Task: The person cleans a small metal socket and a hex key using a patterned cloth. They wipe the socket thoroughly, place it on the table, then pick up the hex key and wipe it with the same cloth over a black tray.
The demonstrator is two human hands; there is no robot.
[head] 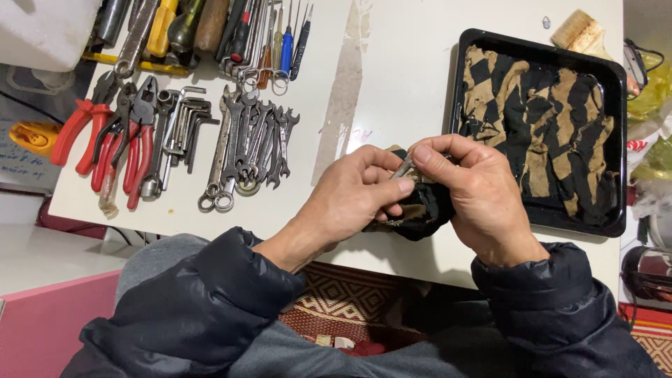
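Over the white tabletop (413,63), left hand (353,199) and right hand (476,192) both grip closed on a small slim metal part (404,168) wrapped in dark cloth (423,206).

Yellow-green plastic packets (647,98) at right edge beside black tray (539,49); white foam block (42,31) top left.
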